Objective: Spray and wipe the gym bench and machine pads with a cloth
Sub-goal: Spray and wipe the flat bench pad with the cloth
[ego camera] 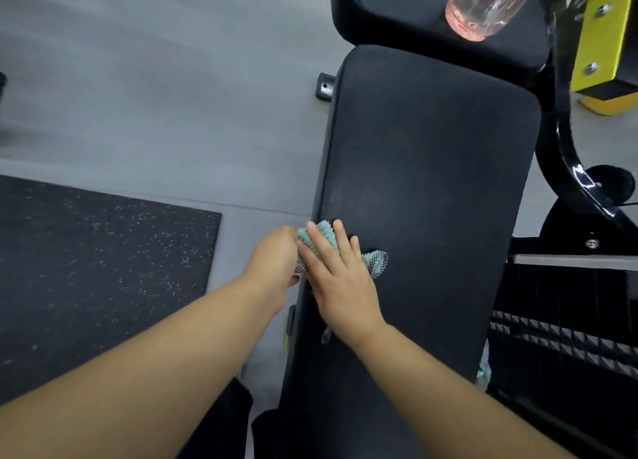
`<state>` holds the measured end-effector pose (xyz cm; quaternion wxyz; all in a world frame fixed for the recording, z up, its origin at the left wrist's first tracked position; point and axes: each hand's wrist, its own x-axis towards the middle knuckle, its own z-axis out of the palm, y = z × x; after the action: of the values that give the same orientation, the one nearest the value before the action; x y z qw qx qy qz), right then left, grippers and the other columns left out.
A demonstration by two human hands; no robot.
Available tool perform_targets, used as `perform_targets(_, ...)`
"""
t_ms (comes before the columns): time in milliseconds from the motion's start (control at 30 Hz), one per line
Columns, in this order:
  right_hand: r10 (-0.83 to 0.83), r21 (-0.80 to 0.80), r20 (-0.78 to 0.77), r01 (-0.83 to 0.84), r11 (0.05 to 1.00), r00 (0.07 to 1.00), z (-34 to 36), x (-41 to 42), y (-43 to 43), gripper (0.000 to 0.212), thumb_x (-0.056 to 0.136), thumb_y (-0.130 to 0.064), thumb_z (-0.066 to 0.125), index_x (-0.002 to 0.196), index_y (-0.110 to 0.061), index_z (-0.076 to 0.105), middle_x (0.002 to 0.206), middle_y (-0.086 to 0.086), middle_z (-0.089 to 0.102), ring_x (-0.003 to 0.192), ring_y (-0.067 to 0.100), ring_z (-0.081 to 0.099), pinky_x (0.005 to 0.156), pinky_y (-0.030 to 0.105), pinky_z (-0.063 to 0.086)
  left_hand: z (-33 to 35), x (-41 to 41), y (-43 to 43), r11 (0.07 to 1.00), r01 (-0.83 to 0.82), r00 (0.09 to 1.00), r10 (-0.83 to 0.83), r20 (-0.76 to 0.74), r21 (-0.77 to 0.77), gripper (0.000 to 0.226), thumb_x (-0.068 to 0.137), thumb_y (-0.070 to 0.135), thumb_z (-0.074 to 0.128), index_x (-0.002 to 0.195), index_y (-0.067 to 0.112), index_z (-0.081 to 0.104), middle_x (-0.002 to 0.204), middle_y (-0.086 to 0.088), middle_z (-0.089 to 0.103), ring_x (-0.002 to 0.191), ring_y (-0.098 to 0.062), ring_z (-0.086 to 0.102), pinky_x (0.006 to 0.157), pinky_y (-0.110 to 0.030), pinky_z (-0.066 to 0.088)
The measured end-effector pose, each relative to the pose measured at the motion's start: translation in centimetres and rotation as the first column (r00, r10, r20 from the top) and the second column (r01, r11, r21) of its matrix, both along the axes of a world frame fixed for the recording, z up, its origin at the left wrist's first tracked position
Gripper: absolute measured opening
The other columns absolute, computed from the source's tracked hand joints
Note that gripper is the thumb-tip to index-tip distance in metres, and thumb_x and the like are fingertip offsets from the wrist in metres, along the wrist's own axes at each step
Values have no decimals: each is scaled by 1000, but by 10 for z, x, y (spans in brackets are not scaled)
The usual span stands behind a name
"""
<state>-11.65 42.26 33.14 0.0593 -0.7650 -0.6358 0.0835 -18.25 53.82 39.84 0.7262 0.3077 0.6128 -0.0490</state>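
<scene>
Both bare forearms come in from the bottom edge and meet over the near part of the bench. The left hand is at the left rim of the pad with the wrist bent and the fingers curled under; it appears to clench the left edge of the small teal cloth with a grey checkered border, although the fingertips themselves are hidden. The right hand lies flat on top of the same cloth, palm down; its fingers are straight and a little spread, pointing up and to the left, so it presses the cloth and does not grasp it. The cloth is on the left side of the long black padded bench pad, mostly covered by the right hand; one teal tip shows beyond the fingers and the checkered corner shows at the right of the hand. Farther up, a second black pad follows the long one; a clear plastic bottle with a pinkish base rests on it. At the far right there is a yellow metal frame; on the left, a black speckled rubber mat lies on the grey floor.
</scene>
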Motion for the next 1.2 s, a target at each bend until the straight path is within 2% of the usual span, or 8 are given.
perform_targets(167, -108, 43, 57, 106, 993, 992, 15, 47, 70, 47, 85, -9, 43, 130, -11, 54, 143, 13, 44, 131, 48, 34, 102, 61, 29, -7, -5, -8, 997, -13, 998, 18, 67, -72, 26, 98, 24, 36, 110, 18, 58, 110, 1, 57, 98, -17, 54, 95, -37, 40)
perform_targets(267, -243, 46, 81, 240, 970, 967, 29, 77, 129, 44, 94, -11, 43, 138, -13, 46, 152, 9, 30, 140, 44, 18, 111, 56, 14, -11, -2, -1, 996, -23, 998, 28, 48, -87, 34, 98, 25, 36, 129, 16, 49, 119, -3, 54, 107, -22, 52, 96, -38, 42)
perform_targets(400, -320, 24, 114, 319, 947, 941, 33, 87, 157, 46, 100, -19, 35, 146, -20, 32, 158, 2, 13, 144, 34, 2, 115, 46, 2, -9, -1, 6, 998, 7, 997, -2, 71, -68, 33, 98, 25, 36, 127, 16, 50, 123, -3, 56, 111, -22, 54, 96, -37, 43)
perform_targets(500, -305, 63, 75, 301, 952, 949, 20, 58, 120, 49, 94, -13, 42, 143, -15, 38, 156, 9, 21, 142, 40, 12, 113, 52, 10, -7, -2, 9, 999, 0, 995, 6, 97, -54, 31, 99, 25, 35, 124, 17, 52, 121, -3, 57, 111, -23, 55, 96, -38, 43)
perform_targets(667, -103, -60, 1, 103, 993, 995, 3, -14, -3, 51, 87, -17, 36, 138, -16, 40, 153, 8, 23, 137, 39, 18, 106, 55, 18, -4, -5, 5, 996, -40, 996, 46, 77, -83, 25, 96, 23, 41, 81, 19, 60, 85, -1, 64, 75, -15, 58, 82, -34, 48)
perform_targets(833, -149, -42, 82, 152, 987, 985, 11, 26, 47, 52, 84, -13, 39, 136, -15, 43, 147, 14, 38, 132, 47, 31, 101, 62, 29, -2, -4, 5, 997, 0, 996, 7, 93, -75, 24, 98, 32, 37, 103, 21, 57, 104, 0, 60, 100, -19, 55, 86, -33, 41)
perform_targets(1000, -424, 10, 27, 424, 906, 905, 40, 82, 145, 49, 99, -15, 37, 147, -21, 29, 158, 3, 12, 144, 35, 1, 114, 50, 3, -4, -8, 8, 995, 53, 992, -43, 115, -89, 32, 99, 32, 35, 124, 19, 51, 124, -1, 55, 109, -20, 53, 93, -35, 43)
perform_targets(1200, -315, 86, -20, 315, 945, 949, 18, 44, 92, 51, 92, -12, 35, 142, -11, 38, 153, 15, 26, 140, 42, 17, 112, 51, 10, 2, -9, 18, 991, -14, 994, 28, 102, -136, 34, 98, 27, 39, 128, 14, 50, 126, -5, 55, 108, -23, 54, 93, -39, 45)
